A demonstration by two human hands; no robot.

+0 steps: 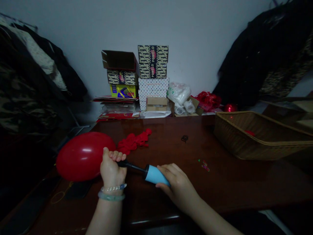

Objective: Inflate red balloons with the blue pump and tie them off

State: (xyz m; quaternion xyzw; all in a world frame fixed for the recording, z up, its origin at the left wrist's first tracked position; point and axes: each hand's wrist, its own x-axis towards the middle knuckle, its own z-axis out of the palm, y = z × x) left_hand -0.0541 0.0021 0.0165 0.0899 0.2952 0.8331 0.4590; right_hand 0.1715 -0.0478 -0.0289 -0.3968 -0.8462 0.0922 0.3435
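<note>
A balloon pump (156, 175) with a light-blue barrel and a black shaft lies slanted between my two hands, above the table. My right hand (176, 185) is wrapped round the barrel's right end. Fingers closed, my left hand (112, 164) grips the black end of the pump and sits against a large inflated red balloon (83, 156). The balloon's neck is hidden behind that hand. Just beyond it, a heap of flat red balloons (134, 141) lies on the dark wooden table (166, 140).
At the right stands a woven basket (244, 143) with something red inside. Small colourful bits (205, 165) and a dark looped band (184, 138) lie on the table. Stacked boxes (153, 62) and plastic bags (179, 93) line the wall. A dark phone-like slab (78, 190) rests at left.
</note>
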